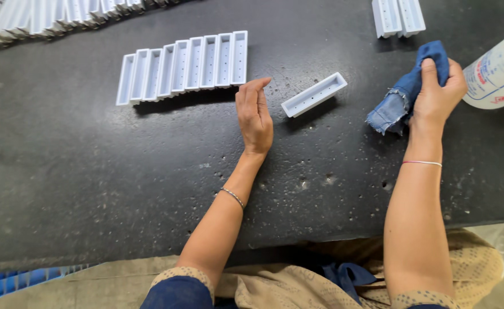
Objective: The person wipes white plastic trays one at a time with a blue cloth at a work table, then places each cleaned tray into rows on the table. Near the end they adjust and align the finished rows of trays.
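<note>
- On the pitted dark stone surface [120,171], our left hand [255,114] rests loose, fingers apart, beside a lone white perforated plastic tray [314,94].
- Our right hand [438,94] grips frayed blue denim cloth [407,88].

Dark speckled stone worktop [120,183] (pitted, evenly lit)

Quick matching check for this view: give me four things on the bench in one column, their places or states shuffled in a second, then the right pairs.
1. blue cloth
2. single white tray
3. row of white trays
4. left hand

A. lined up side by side, upper left
B. lies alone between the hands
C. gripped in the right hand
D. empty, resting on the dark table

Pairs: 1-C, 2-B, 3-A, 4-D
</note>
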Demonstrator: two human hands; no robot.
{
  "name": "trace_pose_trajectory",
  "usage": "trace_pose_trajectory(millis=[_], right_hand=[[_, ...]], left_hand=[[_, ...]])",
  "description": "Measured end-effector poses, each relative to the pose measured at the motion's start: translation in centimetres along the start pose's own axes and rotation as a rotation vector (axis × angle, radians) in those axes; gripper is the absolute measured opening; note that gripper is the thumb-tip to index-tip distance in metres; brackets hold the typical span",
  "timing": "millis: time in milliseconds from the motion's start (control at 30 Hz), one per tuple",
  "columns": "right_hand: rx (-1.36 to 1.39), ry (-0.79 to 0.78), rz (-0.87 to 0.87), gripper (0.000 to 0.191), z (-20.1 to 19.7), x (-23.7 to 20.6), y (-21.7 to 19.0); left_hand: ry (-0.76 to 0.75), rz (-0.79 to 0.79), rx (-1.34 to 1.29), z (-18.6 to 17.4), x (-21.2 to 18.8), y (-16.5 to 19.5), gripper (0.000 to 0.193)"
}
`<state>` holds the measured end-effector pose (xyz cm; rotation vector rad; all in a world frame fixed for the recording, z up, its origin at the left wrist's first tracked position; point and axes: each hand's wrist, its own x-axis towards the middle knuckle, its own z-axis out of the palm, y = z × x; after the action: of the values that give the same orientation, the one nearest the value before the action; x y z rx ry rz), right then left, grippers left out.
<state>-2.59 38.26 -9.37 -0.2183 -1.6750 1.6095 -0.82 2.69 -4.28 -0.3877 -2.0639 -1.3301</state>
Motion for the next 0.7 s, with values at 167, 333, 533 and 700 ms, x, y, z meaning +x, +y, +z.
trace_pose_trajectory(millis=[167,333,533,700], right_hand=[[0.009,0.005,-0.020,0.011,-0.1,0.1,0.3],[0.011,0.004,-0.050,0.012,0.0,0.2,0.1],[0.026,-0.047,-0.112,0.012,0.3,0.1,-0.4],[-0.006,-0.039,-0.099,0.011,0.4,0.0,-0.9]], left_hand=[[-0.093,0.086,0.083,0.1,-0.1,0.4,0.024],[-0.453,0.423,0.290,1.2,-1.0,1.0,0.045],[-0.480,0.437,0.504,3.9,-1.0,0.2,0.062],[-0.351,0.241,0.772,6.1,1.3,-1.2,0.063]])
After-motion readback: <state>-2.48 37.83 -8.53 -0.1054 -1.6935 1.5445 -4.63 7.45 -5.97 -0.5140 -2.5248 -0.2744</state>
